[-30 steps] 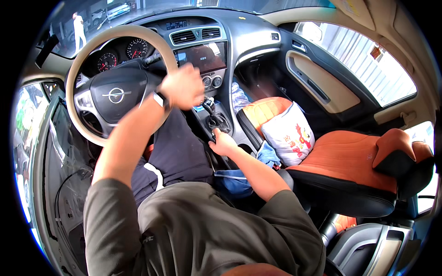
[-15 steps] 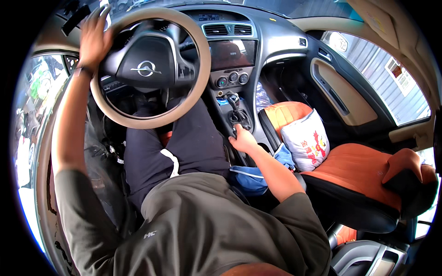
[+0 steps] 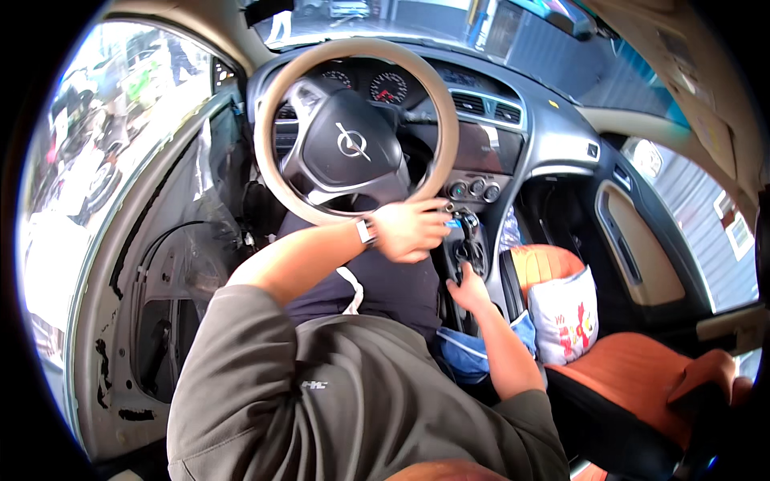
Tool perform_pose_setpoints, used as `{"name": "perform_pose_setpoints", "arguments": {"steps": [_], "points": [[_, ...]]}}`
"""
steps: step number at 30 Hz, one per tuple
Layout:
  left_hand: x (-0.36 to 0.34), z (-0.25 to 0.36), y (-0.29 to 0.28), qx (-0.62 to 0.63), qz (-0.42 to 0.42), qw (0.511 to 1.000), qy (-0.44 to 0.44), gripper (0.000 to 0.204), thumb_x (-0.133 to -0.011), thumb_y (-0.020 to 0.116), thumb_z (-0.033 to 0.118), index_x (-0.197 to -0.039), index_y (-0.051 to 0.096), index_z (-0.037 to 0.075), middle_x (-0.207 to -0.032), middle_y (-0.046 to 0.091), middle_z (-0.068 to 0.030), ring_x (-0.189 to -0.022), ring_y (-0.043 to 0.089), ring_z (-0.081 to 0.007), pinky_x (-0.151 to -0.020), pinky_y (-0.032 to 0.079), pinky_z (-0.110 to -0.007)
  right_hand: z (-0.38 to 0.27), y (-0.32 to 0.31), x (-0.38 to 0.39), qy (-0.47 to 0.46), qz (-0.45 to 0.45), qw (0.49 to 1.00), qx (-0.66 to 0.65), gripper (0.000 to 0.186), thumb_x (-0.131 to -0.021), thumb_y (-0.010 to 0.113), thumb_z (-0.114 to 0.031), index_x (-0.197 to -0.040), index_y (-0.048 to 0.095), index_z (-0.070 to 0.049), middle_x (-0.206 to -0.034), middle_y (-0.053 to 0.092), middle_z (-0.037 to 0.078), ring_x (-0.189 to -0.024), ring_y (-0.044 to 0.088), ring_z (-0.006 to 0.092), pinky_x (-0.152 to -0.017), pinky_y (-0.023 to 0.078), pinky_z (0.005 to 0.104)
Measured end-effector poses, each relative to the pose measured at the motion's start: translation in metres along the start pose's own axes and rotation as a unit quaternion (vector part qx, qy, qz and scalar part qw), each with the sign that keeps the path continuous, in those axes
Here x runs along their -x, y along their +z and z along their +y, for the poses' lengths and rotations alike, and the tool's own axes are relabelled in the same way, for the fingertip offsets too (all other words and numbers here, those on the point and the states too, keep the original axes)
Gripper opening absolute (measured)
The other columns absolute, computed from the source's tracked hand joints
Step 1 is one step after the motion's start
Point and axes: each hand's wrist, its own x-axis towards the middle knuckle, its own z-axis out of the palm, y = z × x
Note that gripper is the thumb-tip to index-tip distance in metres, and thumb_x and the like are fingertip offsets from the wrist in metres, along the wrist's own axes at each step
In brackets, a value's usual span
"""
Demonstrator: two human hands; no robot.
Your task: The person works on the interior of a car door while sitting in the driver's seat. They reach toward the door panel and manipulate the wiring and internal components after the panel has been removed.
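Observation:
The tan-rimmed steering wheel [image 3: 446, 104] stands turned clockwise, its emblem tilted. Across its lower right rim lies my left hand [image 3: 411, 231], back upward, with slightly blurred fingers stretched to the right. Its palm is hidden, so contact with the rim cannot be told. On that wrist is a watch with a light band [image 3: 366, 232]. My right hand [image 3: 470, 290] is closed on what looks like the handbrake lever, mostly covered by the hand. Just ahead of it rises the gear shifter [image 3: 472, 232], which neither hand visibly grips.
A white printed cushion [image 3: 564, 317] rests on the orange passenger seat [image 3: 634, 365]. Blue cloth [image 3: 465, 357] lies beside my right forearm. At left, the door [image 3: 120, 321] has its inner panel off, showing bare metal, cables and plastic film. The dashboard screen [image 3: 489, 148] sits above round knobs.
My left hand has come from the wheel's upper left rim to its lower right. The wheel has turned clockwise. The view has shifted left; my right hand keeps its place behind the shifter.

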Motion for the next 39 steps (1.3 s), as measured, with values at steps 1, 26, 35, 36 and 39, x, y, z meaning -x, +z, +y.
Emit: {"name": "perform_pose_setpoints", "arguments": {"steps": [1,26,35,36,39], "points": [[0.036,0.009,-0.012,0.019,0.015,1.0,-0.006,0.05,-0.084,0.071,0.038,-0.124,0.074,0.009,-0.145,0.065,-0.0134,-0.145,0.052,-0.0352,-0.13,0.027,-0.06,-0.001,0.0,0.0,0.001,-0.009,1.0,-0.001,0.07,-0.092,0.075,-0.032,-0.148,0.047,0.001,-0.124,0.07,0.037,-0.121,0.067,0.0513,-0.104,0.053,0.0532],[-0.074,-0.189,-0.148,-0.278,0.004,0.866,-0.416,0.046,-0.103,0.052,0.042,-0.09,0.08,0.008,-0.094,0.079,-0.0137,-0.099,0.073,-0.0354,-0.092,0.055,-0.049,0.005,0.003,-0.001,0.002,-0.012,1.0,-0.023,0.063,-0.093,0.073,-0.032,-0.142,0.05,0.001,-0.112,0.072,0.033,-0.112,0.069,0.0501,-0.098,0.054,0.0552],[-0.083,-0.18,-0.133,-0.293,-0.022,0.878,-0.378,0.046,-0.1,0.051,0.04,-0.085,0.081,0.008,-0.09,0.079,-0.0123,-0.096,0.073,-0.0338,-0.092,0.053,-0.047,-0.001,-0.006,0.001,0.005,-0.034,0.999,-0.023,0.059,-0.093,0.074,-0.029,-0.136,0.048,0.003,-0.118,0.072,0.032,-0.116,0.068,0.0489,-0.1,0.054,0.0548],[-0.083,-0.179,-0.134,-0.296,-0.016,0.878,-0.376,0.046,-0.1,0.051,0.04,-0.086,0.082,0.008,-0.091,0.079,-0.0122,-0.097,0.072,-0.0337,-0.094,0.052,-0.047,0.0,-0.006,0.001,0.004,-0.032,0.999,-0.024,0.06,-0.093,0.073,-0.029,-0.137,0.048,0.003,-0.118,0.072,0.032,-0.116,0.068,0.0491,-0.1,0.054,0.0549],[-0.084,-0.178,-0.134,-0.302,-0.015,0.875,-0.379,0.037,-0.099,0.056,0.035,-0.084,0.077,0.009,-0.089,0.076,-0.0104,-0.096,0.07,-0.0333,-0.093,0.05,-0.048,0.001,-0.005,0.001,-0.004,-0.024,0.999,-0.026,0.06,-0.093,0.073,-0.029,-0.138,0.048,0.003,-0.118,0.072,0.033,-0.116,0.068,0.0495,-0.101,0.054,0.0549]]}}
